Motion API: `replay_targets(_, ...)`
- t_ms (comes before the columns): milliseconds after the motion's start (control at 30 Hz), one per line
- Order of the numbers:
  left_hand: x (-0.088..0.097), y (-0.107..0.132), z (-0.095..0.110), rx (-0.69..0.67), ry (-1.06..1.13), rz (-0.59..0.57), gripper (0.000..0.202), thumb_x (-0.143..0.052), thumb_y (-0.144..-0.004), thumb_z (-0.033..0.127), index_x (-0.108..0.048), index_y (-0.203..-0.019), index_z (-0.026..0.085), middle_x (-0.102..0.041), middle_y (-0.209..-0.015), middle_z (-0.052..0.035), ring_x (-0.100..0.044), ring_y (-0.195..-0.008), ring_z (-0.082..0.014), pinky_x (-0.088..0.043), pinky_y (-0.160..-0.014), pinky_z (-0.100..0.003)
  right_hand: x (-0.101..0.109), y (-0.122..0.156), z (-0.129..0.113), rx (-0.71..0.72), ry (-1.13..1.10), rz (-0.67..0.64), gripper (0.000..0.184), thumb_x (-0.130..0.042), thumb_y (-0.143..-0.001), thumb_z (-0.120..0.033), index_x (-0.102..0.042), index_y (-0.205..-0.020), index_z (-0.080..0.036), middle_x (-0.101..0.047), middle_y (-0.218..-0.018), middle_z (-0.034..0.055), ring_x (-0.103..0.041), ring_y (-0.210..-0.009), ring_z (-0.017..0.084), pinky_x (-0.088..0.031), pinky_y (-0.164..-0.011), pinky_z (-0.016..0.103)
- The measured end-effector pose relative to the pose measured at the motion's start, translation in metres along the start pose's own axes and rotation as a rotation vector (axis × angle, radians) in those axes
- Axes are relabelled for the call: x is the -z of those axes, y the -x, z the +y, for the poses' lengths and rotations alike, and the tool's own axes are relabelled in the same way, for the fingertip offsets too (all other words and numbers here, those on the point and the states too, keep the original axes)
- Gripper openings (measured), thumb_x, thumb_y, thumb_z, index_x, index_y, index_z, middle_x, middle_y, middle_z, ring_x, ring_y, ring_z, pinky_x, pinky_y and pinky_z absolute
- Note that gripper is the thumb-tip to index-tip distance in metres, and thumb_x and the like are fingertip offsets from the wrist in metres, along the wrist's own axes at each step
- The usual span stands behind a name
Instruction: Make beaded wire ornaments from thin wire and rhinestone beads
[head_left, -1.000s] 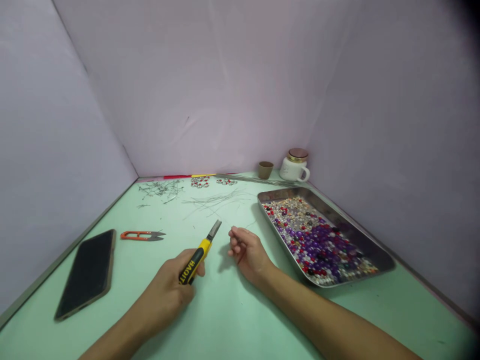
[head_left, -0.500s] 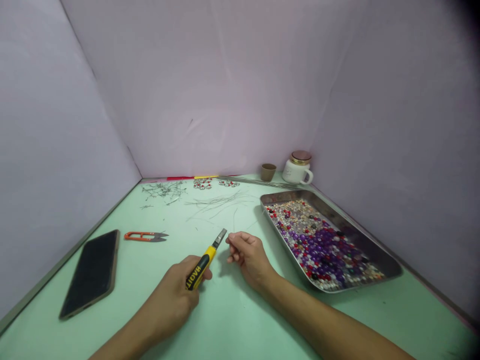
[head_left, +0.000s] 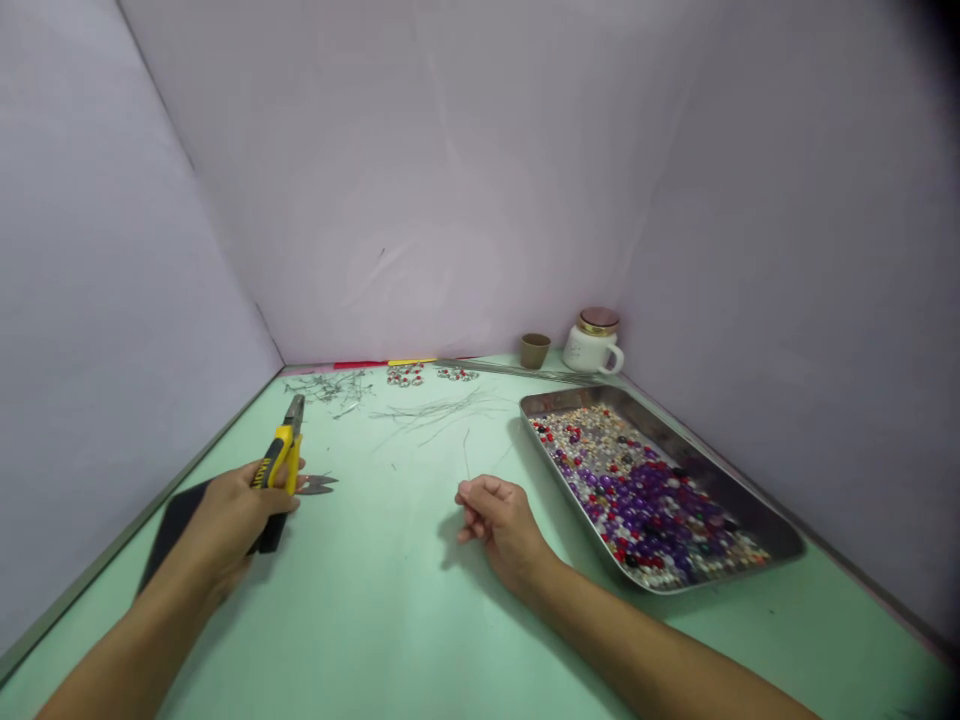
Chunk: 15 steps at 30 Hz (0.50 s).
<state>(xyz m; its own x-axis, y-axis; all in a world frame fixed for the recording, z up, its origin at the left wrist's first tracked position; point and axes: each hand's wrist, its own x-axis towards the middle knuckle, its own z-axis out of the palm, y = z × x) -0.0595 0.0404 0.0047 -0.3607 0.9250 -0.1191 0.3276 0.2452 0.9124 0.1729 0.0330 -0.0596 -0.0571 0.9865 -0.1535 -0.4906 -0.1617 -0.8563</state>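
Note:
On the left, my left hand (head_left: 244, 515) is closed round a pair of yellow and black pliers (head_left: 281, 460), their metal jaws pointing away from me. The pliers are above the table, over a dark phone (head_left: 169, 525) and the thread snips (head_left: 316, 484), whose orange handle is mostly hidden. In the middle, my right hand (head_left: 499, 520) pinches a short thin wire (head_left: 466, 455) between thumb and fingertips. The wire stands up from the pinch and leans slightly. Its lower end is hidden in the fingers.
To the right lies a metal tray (head_left: 784, 545) of purple, red and pale beads. Farther back are loose wires (head_left: 435, 408), a heap of wire bits (head_left: 330, 386), beaded pieces (head_left: 405, 375), a brown cup (head_left: 535, 351) and a lidded white mug (head_left: 589, 348). Pale walls enclose the table.
My left hand has swung left with the pliers, away from my right hand, and now covers part of the phone and snips. My right hand has barely moved, still pinching the wire.

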Motion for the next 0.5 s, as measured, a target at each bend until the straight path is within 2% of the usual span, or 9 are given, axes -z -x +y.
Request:
replay_targets(100,-0.001,0.003,0.001,-0.042,-0.129,-0.109,0.019,-0.056,-0.054,0.018,-0.052,-0.072,0.016,-0.056,-0.072,-0.0012,-0.053,-0.071,-0.0180,-0.037,-0.059,-0.026,-0.003,0.004,-0.003,0.027,0.059,-0.042,0.020,-0.066,-0.061,-0.029,-0.058,-0.054,-0.012,-0.038,-0.038,-0.0077,-0.028,-0.036,0.003,-0.045,-0.037,0.020)
replay_targets(200,-0.020,0.019,-0.003,-0.185,-0.391,-0.289,0.006,-0.050,-0.059,0.020,-0.048,-0.065,0.018,-0.046,-0.057,0.0034,-0.045,-0.055,-0.0140,-0.032,-0.051,-0.025,-0.009,0.015,-0.015,0.049,0.178,-0.170,0.019,-0.065,-0.063,-0.030,-0.063,-0.059,-0.012,-0.035,-0.039,-0.0080,-0.030,-0.037,0.004,-0.046,-0.039,0.021)
replay_targets(267,-0.034,0.030,-0.009,-0.312,-0.529,-0.267,0.003,-0.047,-0.060,0.016,-0.044,-0.059,0.018,-0.045,-0.058,0.0029,-0.044,-0.057,-0.0137,-0.032,-0.054,-0.025,-0.015,0.025,-0.027,0.037,0.262,-0.294,0.020,-0.065,-0.065,-0.031,-0.067,-0.065,-0.011,-0.039,-0.043,-0.0062,-0.036,-0.038,0.005,-0.045,-0.039,0.020)
replay_targets(333,-0.046,0.040,-0.015,-0.365,-0.626,-0.239,0.003,-0.044,-0.065,0.018,-0.045,-0.062,0.018,-0.049,-0.067,-0.0001,-0.046,-0.063,-0.0151,-0.033,-0.059,-0.026,-0.020,0.035,-0.039,-0.017,0.310,-0.446,0.022,-0.065,-0.065,-0.032,-0.069,-0.070,-0.012,-0.043,-0.046,-0.0048,-0.041,-0.038,0.005,-0.044,-0.037,0.019)
replay_targets(400,-0.054,0.049,-0.020,-0.414,-0.668,-0.266,0.003,-0.047,-0.065,0.021,-0.047,-0.065,0.018,-0.052,-0.075,-0.0031,-0.047,-0.074,-0.0181,-0.034,-0.065,-0.027,-0.023,0.042,-0.052,-0.064,0.316,-0.589,0.021,-0.066,-0.064,-0.031,-0.071,-0.074,-0.013,-0.044,-0.050,-0.0038,-0.041,-0.038,0.004,-0.044,-0.038,0.019)
replay_targets(500,-0.059,0.060,-0.022,-0.447,-0.666,-0.314,0.007,-0.048,-0.067,0.023,-0.051,-0.070,0.017,-0.054,-0.083,-0.0050,-0.048,-0.080,-0.0198,-0.035,-0.069,-0.029,-0.022,0.047,-0.074,-0.031,0.325,-0.679,0.021,-0.063,-0.068,-0.033,-0.071,-0.077,-0.016,-0.046,-0.056,-0.0019,-0.039,-0.039,0.003,-0.045,-0.039,0.019)
